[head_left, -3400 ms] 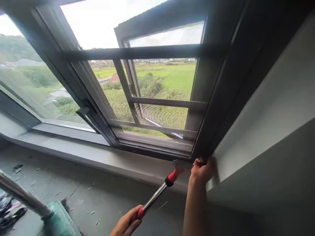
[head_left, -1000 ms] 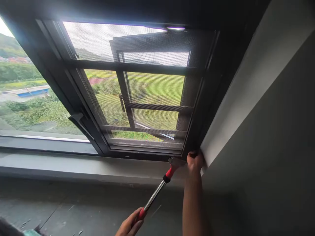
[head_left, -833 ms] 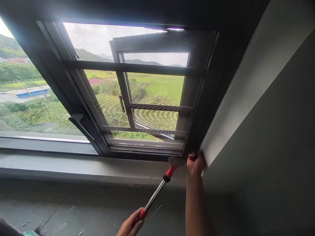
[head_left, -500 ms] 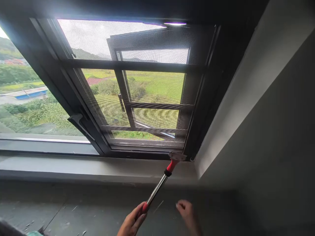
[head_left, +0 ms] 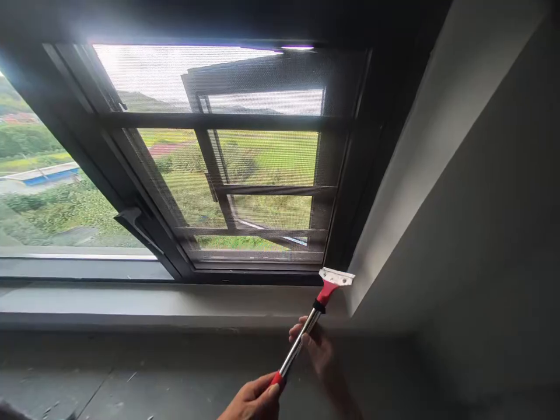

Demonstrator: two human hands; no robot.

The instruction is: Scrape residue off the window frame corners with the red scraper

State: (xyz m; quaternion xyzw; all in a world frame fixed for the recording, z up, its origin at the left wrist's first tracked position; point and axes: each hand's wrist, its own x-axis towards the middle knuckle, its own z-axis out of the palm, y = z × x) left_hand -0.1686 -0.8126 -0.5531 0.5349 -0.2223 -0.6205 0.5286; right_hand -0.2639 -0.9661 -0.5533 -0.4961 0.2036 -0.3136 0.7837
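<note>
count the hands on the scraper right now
2. The left hand grips the red end of the scraper at the bottom edge of the view; the right hand wraps the metal shaft further up, just below the red neck.

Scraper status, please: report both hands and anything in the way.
Left hand grips scraper at handle end. Right hand fingers on its shaft. Blade at sill corner, beside wall. Nothing blocking.

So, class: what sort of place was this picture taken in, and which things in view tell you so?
Probably an unfinished or newly renovated room. A dark-framed screened window sits over a bare grey sill, the floor is raw and littered with scraps, and both hands hold a long-handled scraper near the corner.
</note>
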